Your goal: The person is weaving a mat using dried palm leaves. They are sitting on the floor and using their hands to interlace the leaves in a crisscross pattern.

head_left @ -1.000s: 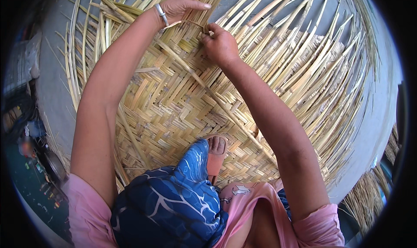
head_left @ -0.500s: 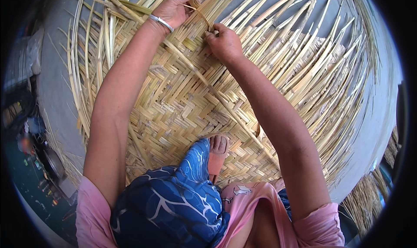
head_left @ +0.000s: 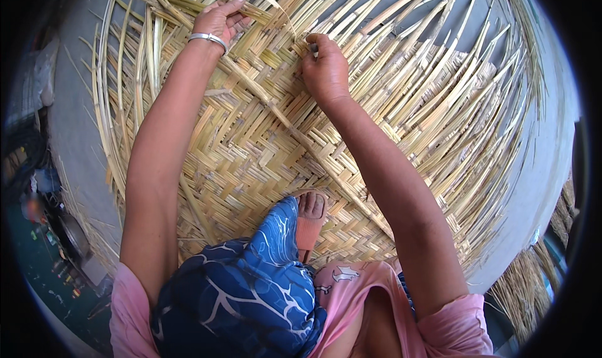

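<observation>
A large mat (head_left: pixel 251 151) of pale yellow-green split stalks, woven in a zigzag pattern, lies beneath both hands. Near its far edge, my right hand (head_left: pixel 325 69) is closed with thumb and forefinger pinched at the end of a thin pale strip (head_left: pixel 288 20). That strip bends up and to the left, away from the fingers. My left hand (head_left: pixel 219 22), a silver bangle at its wrist, is over the far left stalks with thumb stretched out and fingers loosely apart, seemingly holding nothing. A long thin rod (head_left: pixel 304 138) runs diagonally across the weave between my arms.
Unwoven stalk ends (head_left: pixel 433 101) fan out to the right, and longer ones (head_left: pixel 106 94) to the left. My sandalled foot (head_left: pixel 310 217) presses on the mat. Grey floor (head_left: pixel 536 188) surrounds it. A bundle of dry stalks (head_left: pixel 523 289) lies at lower right; assorted items (head_left: pixel 69 232) are at far left.
My left hand has moved left, away from the right hand, and its fingers have loosened from the strip. The right hand stays near the same spot, turned slightly.
</observation>
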`<state>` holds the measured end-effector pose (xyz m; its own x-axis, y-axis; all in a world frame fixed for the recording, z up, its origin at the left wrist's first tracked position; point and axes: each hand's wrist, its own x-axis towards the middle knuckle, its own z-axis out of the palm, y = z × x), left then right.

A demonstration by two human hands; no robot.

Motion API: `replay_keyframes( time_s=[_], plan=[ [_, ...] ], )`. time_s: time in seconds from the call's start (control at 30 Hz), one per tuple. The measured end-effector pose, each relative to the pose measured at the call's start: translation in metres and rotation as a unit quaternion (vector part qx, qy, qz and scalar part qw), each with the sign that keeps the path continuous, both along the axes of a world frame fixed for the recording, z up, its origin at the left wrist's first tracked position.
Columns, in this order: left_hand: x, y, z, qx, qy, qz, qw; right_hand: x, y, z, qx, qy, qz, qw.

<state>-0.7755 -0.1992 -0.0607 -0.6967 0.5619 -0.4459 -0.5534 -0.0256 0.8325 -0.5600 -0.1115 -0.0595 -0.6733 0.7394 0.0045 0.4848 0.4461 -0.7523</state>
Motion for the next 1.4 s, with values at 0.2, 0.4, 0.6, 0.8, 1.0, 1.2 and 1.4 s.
replay_keyframes(
  time_s=[0.2,0.4,0.6,0.8,1.0,1.2,1.4],
  plan=[
    [0.004,-0.005,0.011,-0.046,0.039,0.04,0.997,0.0,0.002,0.024,0.005,-0.063,0.068,0.996],
    [0.004,-0.016,0.0,-0.073,0.085,0.076,0.991,-0.004,0.001,0.028,0.016,-0.084,0.086,0.993],
    [0.004,-0.015,0.004,-0.096,0.094,0.048,0.99,0.0,0.002,0.035,0.001,-0.115,0.113,0.987],
    [-0.025,-0.016,0.013,0.023,0.065,-0.001,0.998,0.004,0.001,0.029,-0.013,-0.039,0.079,0.996],
    [-0.056,-0.036,0.022,-0.026,0.122,0.086,0.988,-0.03,0.003,0.033,0.001,0.043,0.145,0.988],
    [-0.062,-0.027,0.044,0.024,0.069,0.182,0.981,-0.088,0.0,0.018,0.018,-0.011,0.193,0.981],
    [-0.074,-0.014,0.037,0.078,0.093,-0.024,0.992,-0.105,0.007,0.021,-0.157,-0.079,0.142,0.974]
  ],
)
